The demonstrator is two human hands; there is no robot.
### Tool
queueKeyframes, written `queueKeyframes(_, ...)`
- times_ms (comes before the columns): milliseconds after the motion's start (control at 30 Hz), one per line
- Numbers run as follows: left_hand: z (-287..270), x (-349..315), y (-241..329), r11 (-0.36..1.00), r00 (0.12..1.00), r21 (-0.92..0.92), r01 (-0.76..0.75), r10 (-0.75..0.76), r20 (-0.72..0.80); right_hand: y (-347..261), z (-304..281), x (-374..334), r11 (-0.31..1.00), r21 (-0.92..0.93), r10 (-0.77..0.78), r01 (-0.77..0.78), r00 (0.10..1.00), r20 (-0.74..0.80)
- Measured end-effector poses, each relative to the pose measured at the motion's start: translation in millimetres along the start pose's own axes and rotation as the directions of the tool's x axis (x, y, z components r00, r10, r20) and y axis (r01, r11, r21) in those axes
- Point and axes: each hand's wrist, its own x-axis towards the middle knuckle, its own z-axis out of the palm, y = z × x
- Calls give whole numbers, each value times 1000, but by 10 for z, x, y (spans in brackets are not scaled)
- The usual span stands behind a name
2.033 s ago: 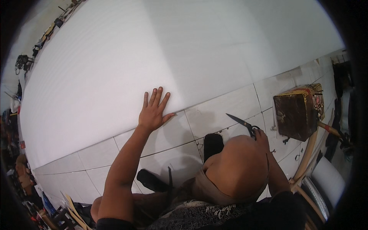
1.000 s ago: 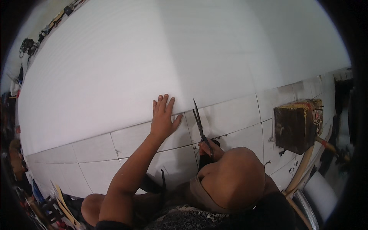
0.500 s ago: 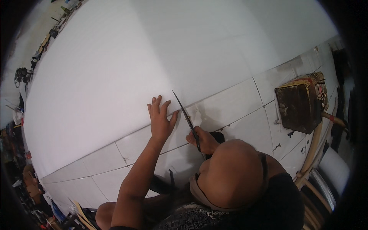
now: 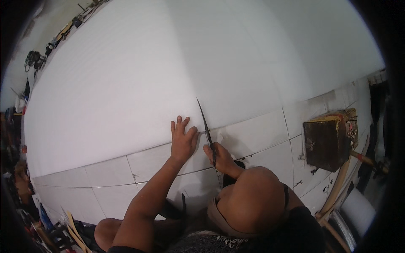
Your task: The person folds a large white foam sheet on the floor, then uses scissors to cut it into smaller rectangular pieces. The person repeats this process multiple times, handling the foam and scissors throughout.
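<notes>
A large white sheet [image 4: 114, 92] is spread over the tiled floor. My left hand [image 4: 182, 141] rests on its near edge with fingers spread and thumb out to the side. Just right of that thumb, my right hand [image 4: 220, 158] grips a pair of long dark scissors [image 4: 205, 120]. The blades cross the sheet's edge and point away from me, their tip over the sheet. Whether the blades are fully closed is hard to tell. My bent bare knee [image 4: 257, 198] hides part of my right arm.
White floor tiles [image 4: 114, 168] run along the sheet's near edge. To the right stands a worn dark block [image 4: 322, 143], with a wooden-handled tool [image 4: 363, 158] against it. Beyond lie curved wooden strips [image 4: 337, 192] and a white roll [image 4: 356, 213]. Assorted clutter lines the far left.
The view has shifted and turned slightly. The scissors now stand more upright in the picture, their tip still over the sheet. My left hand keeps its place at the edge, fingers a little more bent.
</notes>
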Motion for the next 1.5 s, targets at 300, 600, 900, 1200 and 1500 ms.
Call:
queueKeyframes(300,10,-61,-68,999,1000,-33,-18,18,-1,55,9,280,991,-16,-133,133,990,-45)
queueKeyframes(600,67,-55,-81,998,999,50,-45,45,-5,-479,-127,674,998,-65,-8,6,1000,-30)
queueKeyframes(900,58,-32,-55,994,997,86,-72,69,32,-869,-157,1192,994,50,92,-93,996,17)
queueKeyframes(1200,13,6,46,995,995,45,-86,83,64,-1120,-198,1584,985,105,132,-135,990,40)
queueKeyframes(1500,-42,-18,23,993,991,56,-108,103,85,-1440,-235,1927,988,76,129,-133,990,60)
